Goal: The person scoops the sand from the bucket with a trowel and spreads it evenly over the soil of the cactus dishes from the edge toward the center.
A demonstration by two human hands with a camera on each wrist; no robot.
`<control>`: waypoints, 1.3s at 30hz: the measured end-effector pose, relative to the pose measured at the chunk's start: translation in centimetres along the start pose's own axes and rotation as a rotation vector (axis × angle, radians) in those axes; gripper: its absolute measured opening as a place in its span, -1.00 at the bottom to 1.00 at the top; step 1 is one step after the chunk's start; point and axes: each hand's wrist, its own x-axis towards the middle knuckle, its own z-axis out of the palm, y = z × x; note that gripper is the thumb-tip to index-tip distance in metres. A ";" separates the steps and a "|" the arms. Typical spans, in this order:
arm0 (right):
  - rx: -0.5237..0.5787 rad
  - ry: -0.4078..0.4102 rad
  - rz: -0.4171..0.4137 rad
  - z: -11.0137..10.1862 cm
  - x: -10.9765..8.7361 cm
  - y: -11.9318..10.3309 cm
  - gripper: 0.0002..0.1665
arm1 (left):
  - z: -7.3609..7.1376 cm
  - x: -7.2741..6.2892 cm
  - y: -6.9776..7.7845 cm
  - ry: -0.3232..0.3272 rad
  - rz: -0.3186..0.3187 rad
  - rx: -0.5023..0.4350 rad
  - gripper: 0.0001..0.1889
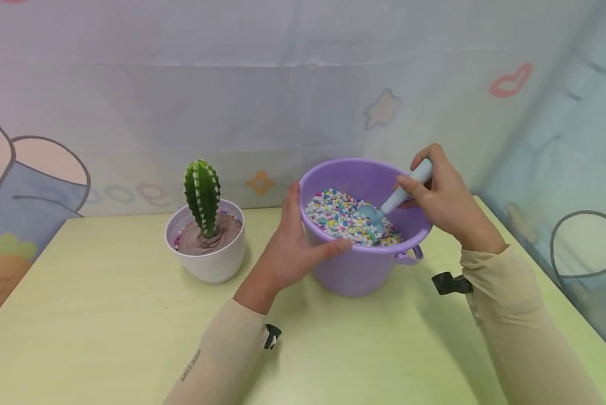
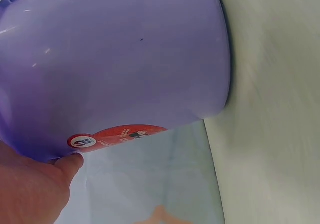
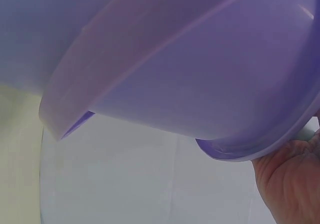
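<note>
A purple bucket (image 1: pixel 353 270) stands on the table, partly filled with small multicoloured beads (image 1: pixel 335 216). My left hand (image 1: pixel 295 247) holds the bucket's left side, its thumb lying across the near rim. In the left wrist view a fingertip (image 2: pixel 75 163) touches the bucket wall beside a red label (image 2: pixel 117 136). Above the bucket's right rim, my right hand (image 1: pixel 441 194) grips the handle of a light-blue scoop (image 1: pixel 399 197). The scoop slants down to the left, its head (image 1: pixel 371 216) partly sunk in the beads. In the right wrist view the bucket (image 3: pixel 190 79) hides most of the scoop.
Left of the bucket, a green cactus (image 1: pixel 202 197) stands in brownish clay-like material (image 1: pixel 221 233) inside a white pot (image 1: pixel 214 264). The bucket's handle (image 1: pixel 409 257) hangs at its near right. A printed cloth (image 1: pixel 232 112) rises behind the pale yellow-green table (image 1: pixel 105 315).
</note>
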 end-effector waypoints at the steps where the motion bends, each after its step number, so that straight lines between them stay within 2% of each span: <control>1: -0.005 -0.001 0.006 0.0 0.0 0.0 -0.66 | 0.0 0.0 0.0 -0.001 0.004 -0.011 0.38; 6: 0.001 -0.001 0.001 0.0 -0.1 -0.1 -0.68 | 0.1 0.1 0.0 -0.005 0.002 -0.028 0.37; 17: 0.022 -0.005 -0.020 0.2 0.2 0.0 -0.71 | -0.2 0.0 0.0 -0.001 -0.020 0.005 0.39; 39: -0.002 0.005 -0.020 0.1 0.0 0.0 -0.71 | 0.1 0.0 -0.2 0.004 0.008 -0.009 0.38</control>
